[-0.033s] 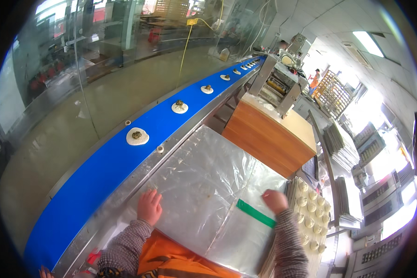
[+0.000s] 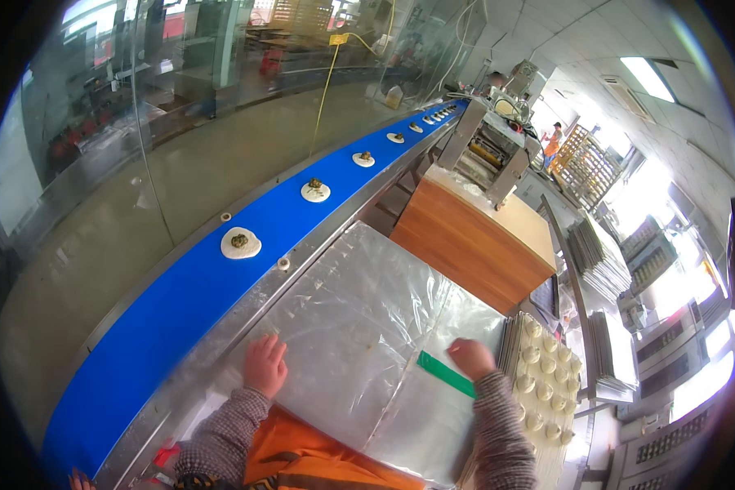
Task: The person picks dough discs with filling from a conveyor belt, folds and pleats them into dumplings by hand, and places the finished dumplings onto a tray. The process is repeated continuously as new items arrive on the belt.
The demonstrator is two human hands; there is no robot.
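Note:
My left hand is over the left part of a plastic-covered work surface, beside the blue conveyor belt. Its fingers are slightly apart and nothing shows in them. Above the right part of the same surface is my right hand, fingers curled in, with nothing visible in its grip. A green tape strip lies just below it. On the belt, the nearest flat dough round carries a dark clump of filling. Another filled dough round lies farther up, with several more beyond.
Right of my right arm, a tray holding rows of pale dough buns tops a stack. A wooden cabinet stands ahead, a machine behind it. Another person's fingers show at the lower left edge. A person in orange stands far back.
My right hand has moved a little left, away from the tray of buns. The dough rounds have slid slightly nearer along the belt. My left hand is nearly still.

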